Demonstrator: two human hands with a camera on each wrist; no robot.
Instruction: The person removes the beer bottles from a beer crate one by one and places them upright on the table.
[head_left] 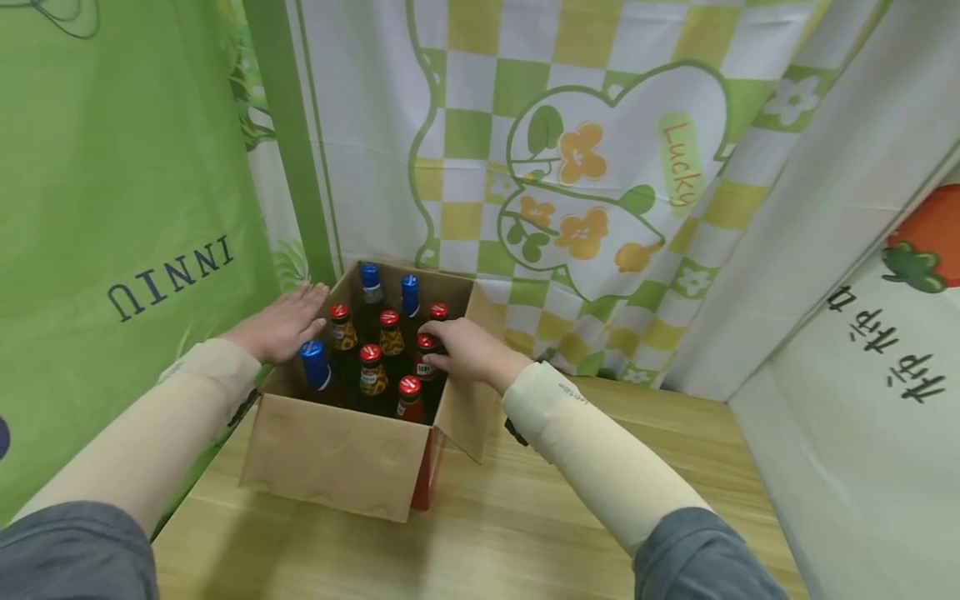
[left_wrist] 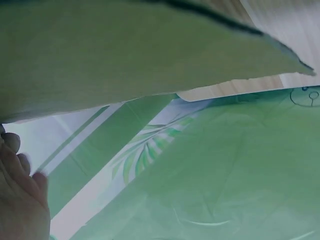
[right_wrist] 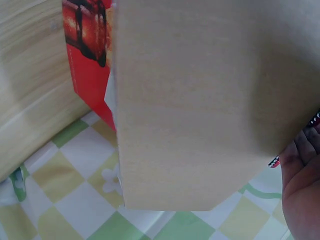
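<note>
An open cardboard box stands on the table, with several upright bottles inside. Thumb and index finger of my right hand pinch the top of a red-capped bottle by the box's right wall. In the right wrist view, the same hand shows at the edge, beyond a cardboard flap. My left hand lies with straight fingers along the box's left rim, near a blue-capped bottle. Part of that hand appears in the left wrist view beside the left flap.
Two more blue-capped bottles stand at the back of the box, among them one blue cap. Several red-capped bottles fill the middle. Behind hangs a checkered curtain; a green cloth borders the wooden table on the left.
</note>
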